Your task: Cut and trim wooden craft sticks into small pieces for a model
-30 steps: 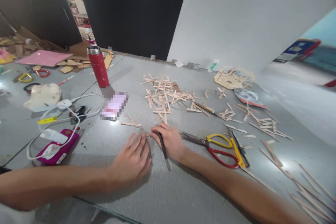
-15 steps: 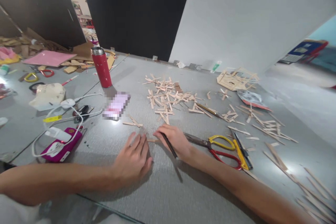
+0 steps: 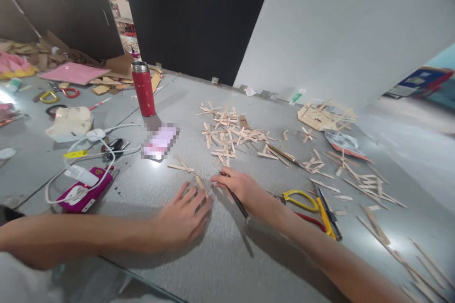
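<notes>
My left hand (image 3: 185,213) lies flat on the grey table (image 3: 227,255) with its fingers stretched out, the fingertips resting on a short wooden stick (image 3: 200,183). My right hand (image 3: 245,190) sits just to the right of it, fingers closed round a black pen (image 3: 237,202) whose tip points towards the stick. A heap of cut wooden sticks (image 3: 227,132) lies beyond both hands.
Yellow-and-red scissors (image 3: 302,203) and a black-yellow cutter (image 3: 329,213) lie right of my right arm. A red flask (image 3: 144,89), a phone (image 3: 159,141), a pink power bank with white cable (image 3: 83,189) and a stick frame model (image 3: 325,114) stand around. Long sticks (image 3: 391,241) lie at right.
The wooden stick under my left fingertips has turned to point away from me. My right hand has slid a little forward and right with the pen. The camera has shifted slightly.
</notes>
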Available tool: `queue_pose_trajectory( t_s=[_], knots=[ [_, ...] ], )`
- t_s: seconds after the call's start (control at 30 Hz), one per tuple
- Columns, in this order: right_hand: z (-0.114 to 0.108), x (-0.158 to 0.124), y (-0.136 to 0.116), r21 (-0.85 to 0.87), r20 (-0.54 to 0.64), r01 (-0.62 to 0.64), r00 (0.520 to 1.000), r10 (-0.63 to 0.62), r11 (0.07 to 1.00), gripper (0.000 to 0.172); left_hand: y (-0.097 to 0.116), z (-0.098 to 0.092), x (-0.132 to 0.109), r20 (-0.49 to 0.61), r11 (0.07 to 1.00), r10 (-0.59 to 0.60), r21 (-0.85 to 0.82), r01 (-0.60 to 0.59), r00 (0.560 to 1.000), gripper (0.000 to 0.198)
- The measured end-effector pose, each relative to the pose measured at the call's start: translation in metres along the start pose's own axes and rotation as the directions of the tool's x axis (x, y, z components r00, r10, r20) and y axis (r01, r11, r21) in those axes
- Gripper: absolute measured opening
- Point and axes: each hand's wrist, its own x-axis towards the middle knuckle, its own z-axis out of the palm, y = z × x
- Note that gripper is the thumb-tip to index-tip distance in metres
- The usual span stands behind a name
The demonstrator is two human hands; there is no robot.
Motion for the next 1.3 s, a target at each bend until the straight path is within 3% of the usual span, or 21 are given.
queue_pose_trajectory(
  t_s=[0.13,0.23,0.4,0.47,0.57,0.67,0.77,0.93,1.13,1.3],
  knots=[
    [0.005,0.006,0.008,-0.017,0.076,0.037,0.996,-0.035,0.999,0.035,-0.003,0.007,-0.003,-0.069,0.999,0.047,0.013,-0.046,0.997,0.03],
    [0.009,0.006,0.009,-0.049,0.065,-0.004,0.998,0.007,0.999,0.024,-0.001,0.008,-0.004,-0.12,0.999,-0.025,0.019,0.028,0.992,0.032],
    [0.004,0.003,0.006,-0.04,0.071,-0.025,0.997,0.028,0.999,0.023,0.003,0.003,-0.003,-0.145,0.988,-0.127,0.069,0.138,0.981,0.041],
    [-0.003,0.001,0.005,-0.025,0.062,-0.046,0.997,0.047,0.999,0.025,0.004,0.0,-0.003,-0.168,0.991,-0.083,0.09,0.1,0.982,0.034],
    [-0.014,-0.004,0.005,0.037,-0.005,-0.109,0.994,0.109,0.993,0.023,0.005,-0.003,-0.006,-0.195,0.993,0.085,0.1,-0.066,0.977,0.024],
    [-0.019,-0.006,0.008,0.309,-0.083,-0.237,0.958,0.274,0.921,0.025,0.004,0.0,-0.007,-0.18,0.988,0.137,0.1,-0.121,0.974,0.024],
    [-0.009,-0.002,0.009,0.555,-0.011,-0.324,0.918,0.396,0.766,0.037,0.003,0.005,-0.007,-0.15,0.993,0.077,0.1,-0.062,0.986,0.028],
    [0.022,0.007,0.006,0.667,0.116,-0.34,0.926,0.359,0.663,0.025,0.005,0.011,-0.006,-0.091,0.998,0.005,0.055,0.0,0.996,0.036],
    [0.042,0.007,0.007,0.692,0.056,-0.308,0.925,0.377,0.653,0.044,0.004,0.01,-0.006,-0.062,0.999,0.006,0.032,-0.004,0.998,0.036],
    [0.046,0.007,0.008,0.696,0.026,-0.296,0.921,0.389,0.654,0.046,0.003,0.005,-0.003,-0.021,1.0,0.006,0.023,-0.005,1.0,0.037]
  ],
)
